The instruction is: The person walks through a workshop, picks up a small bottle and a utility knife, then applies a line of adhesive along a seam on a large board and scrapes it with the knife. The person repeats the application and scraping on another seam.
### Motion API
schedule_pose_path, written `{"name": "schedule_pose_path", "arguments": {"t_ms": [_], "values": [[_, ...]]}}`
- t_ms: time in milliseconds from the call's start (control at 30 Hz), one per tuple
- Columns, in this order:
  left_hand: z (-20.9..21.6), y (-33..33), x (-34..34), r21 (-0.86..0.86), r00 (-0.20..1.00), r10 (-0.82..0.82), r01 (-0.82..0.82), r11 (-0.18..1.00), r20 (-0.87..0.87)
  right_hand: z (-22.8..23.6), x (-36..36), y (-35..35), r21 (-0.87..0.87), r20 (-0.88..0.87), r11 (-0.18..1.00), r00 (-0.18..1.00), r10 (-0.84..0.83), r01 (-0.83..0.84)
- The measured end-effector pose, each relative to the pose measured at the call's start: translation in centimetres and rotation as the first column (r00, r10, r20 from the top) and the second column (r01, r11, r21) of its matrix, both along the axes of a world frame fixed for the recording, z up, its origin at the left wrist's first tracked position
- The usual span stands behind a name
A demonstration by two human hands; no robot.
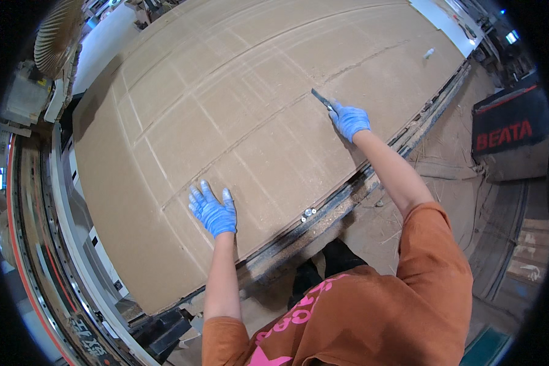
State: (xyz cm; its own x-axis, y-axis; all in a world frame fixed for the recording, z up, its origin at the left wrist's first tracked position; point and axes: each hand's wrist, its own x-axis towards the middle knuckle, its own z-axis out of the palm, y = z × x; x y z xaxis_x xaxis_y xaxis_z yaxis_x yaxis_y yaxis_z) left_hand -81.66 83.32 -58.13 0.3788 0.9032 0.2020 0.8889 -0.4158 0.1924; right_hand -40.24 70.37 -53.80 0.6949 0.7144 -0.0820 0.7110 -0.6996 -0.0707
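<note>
Head view: my left hand [213, 210] spread flat on brown board [183, 110], pressing near front edge to steady it. Right hand [350, 120] clenched round thin blade tool [321, 99], arm stretched, tip in scored groove mid-board to follow cut line.

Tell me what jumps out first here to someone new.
A huge brown board with cut grooves fills the middle on a machine bed. Two blue-gloved hands work on it: the left hand lies flat near its front edge, the right hand holds a thin tool against a groove farther back.
</note>
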Motion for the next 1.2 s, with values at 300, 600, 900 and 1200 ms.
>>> {"name": "schedule_pose_path", "arguments": {"t_ms": [300,600,900,1200], "values": [[0.3,0.1,0.4,-0.011,1.0,0.001,-0.002,1.0,-0.015,0.0,0.4,0.7,-0.017,-0.082,0.999,0.996,-0.044,0.043],[0.2,-0.2,0.3,-0.011,1.0,-0.021,0.022,1.0,0.014,0.5,3.0,2.2,-0.021,-0.114,0.989,0.983,-0.146,0.145],[0.3,-0.5,0.8,-0.015,1.0,-0.028,0.029,0.999,0.005,0.6,5.2,1.7,-0.055,-0.172,0.974,0.959,-0.226,0.219],[0.4,0.2,2.1,-0.001,0.998,-0.056,0.056,0.998,0.016,-0.9,11.0,1.3,-0.06,-0.141,0.948,0.937,-0.318,0.313]]}}
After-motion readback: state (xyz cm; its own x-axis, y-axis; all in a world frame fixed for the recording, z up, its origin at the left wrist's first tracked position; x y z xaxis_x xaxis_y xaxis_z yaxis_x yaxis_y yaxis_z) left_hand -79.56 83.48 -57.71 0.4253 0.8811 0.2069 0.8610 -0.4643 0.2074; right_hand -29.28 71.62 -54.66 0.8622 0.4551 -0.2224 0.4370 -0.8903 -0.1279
